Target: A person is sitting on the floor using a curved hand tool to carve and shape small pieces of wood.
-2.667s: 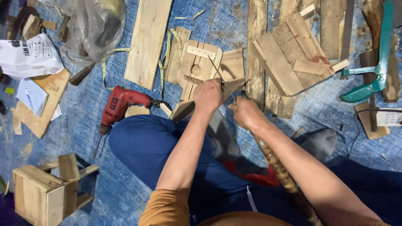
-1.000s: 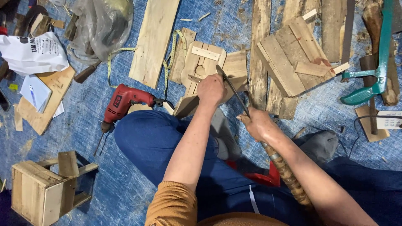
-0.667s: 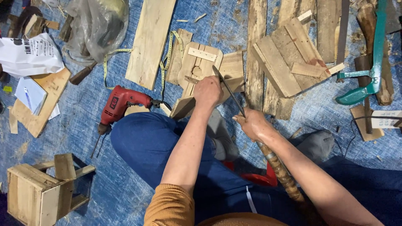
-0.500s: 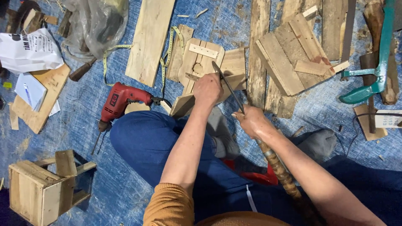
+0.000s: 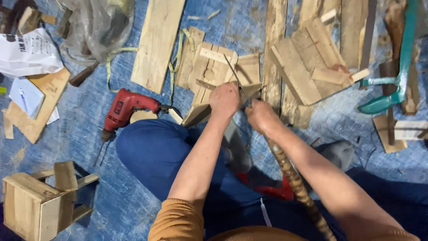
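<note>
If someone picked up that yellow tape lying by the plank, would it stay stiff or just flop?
Probably flop: the yellow tape lies in loose curves around the plank, so it looks limp. It seems thin, so likely light. Pushed, it would likely bunch or slide over the blue sheet rather than roll.

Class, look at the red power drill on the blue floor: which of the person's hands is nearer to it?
Left. The left hand rests on a wooden piece just right of the red drill; the right hand, gripping a thin blade, is farther right.
</note>
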